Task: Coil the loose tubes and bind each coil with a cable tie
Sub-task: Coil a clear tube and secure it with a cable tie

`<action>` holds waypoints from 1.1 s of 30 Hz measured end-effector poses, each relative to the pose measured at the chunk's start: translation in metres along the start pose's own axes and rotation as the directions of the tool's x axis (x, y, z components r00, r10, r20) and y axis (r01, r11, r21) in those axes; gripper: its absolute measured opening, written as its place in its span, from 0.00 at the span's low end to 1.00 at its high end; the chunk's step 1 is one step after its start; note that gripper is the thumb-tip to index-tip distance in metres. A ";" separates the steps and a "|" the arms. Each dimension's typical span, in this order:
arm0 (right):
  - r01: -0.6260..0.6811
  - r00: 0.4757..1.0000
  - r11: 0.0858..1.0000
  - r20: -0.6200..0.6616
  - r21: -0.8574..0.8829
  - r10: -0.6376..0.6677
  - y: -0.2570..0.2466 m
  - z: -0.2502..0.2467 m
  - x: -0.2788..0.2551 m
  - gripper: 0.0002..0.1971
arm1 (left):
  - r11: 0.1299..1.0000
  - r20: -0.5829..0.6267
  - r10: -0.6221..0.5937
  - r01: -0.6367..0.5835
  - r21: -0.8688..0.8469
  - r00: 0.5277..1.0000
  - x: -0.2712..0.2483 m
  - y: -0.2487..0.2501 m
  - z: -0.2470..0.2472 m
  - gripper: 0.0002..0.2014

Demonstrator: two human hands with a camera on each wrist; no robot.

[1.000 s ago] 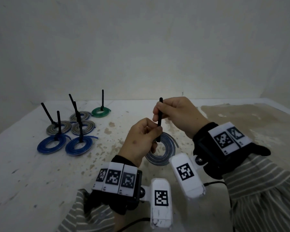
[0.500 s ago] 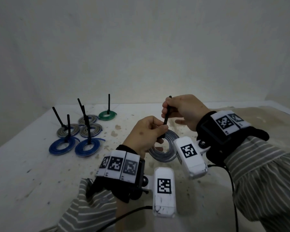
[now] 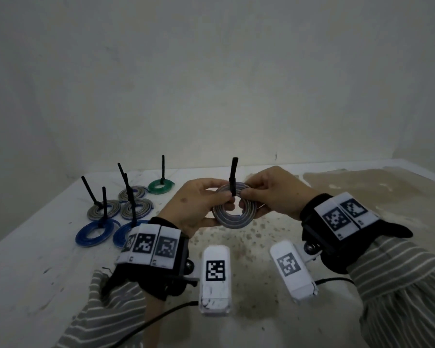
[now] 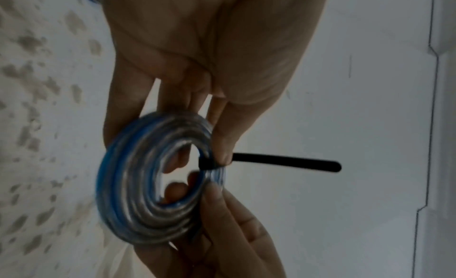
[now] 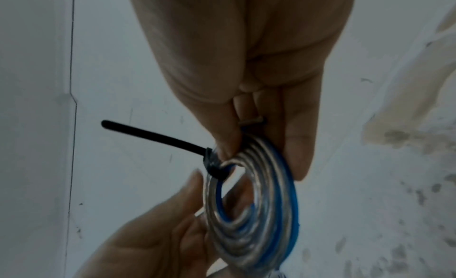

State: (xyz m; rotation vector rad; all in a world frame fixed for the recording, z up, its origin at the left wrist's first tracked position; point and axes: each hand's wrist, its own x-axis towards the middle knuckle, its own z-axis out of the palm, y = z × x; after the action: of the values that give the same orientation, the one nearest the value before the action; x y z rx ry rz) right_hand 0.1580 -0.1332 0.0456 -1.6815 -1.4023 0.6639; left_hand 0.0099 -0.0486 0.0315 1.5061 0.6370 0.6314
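Observation:
A flat grey-and-blue tube coil (image 3: 232,217) (image 4: 138,204) (image 5: 259,223) is held up above the table between both hands. A black cable tie (image 3: 233,177) (image 4: 283,163) (image 5: 153,134) is cinched round the coil's far side, and its tail stands up free. My left hand (image 3: 225,197) (image 4: 217,151) pinches the coil's left rim beside the tie. My right hand (image 3: 245,197) (image 5: 231,145) pinches the right rim, with fingers under the coil.
Several bound coils lie at the table's back left, each with a black tie tail standing up: two blue (image 3: 93,233), three grey (image 3: 136,209) and one green (image 3: 160,187). The white table (image 3: 35,272) is speckled, with a brown stained patch (image 3: 362,189) at the right.
My right hand has let go of the tie tail and now holds the coil's rim. The coil has risen and tilted toward the camera, and the left hand has shifted to its left rim.

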 end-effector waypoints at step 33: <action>0.361 0.921 0.923 -0.103 -0.133 -0.376 -0.051 0.012 -0.020 0.12 | 0.970 -0.083 0.241 -0.237 0.052 0.967 -0.027 0.021 0.011 0.05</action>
State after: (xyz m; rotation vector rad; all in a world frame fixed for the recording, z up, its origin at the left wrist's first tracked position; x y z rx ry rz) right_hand 0.1164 -0.1480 0.0806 -1.4556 -1.6308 0.2639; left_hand -0.0006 -0.0765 0.0516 1.6153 0.5421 0.8783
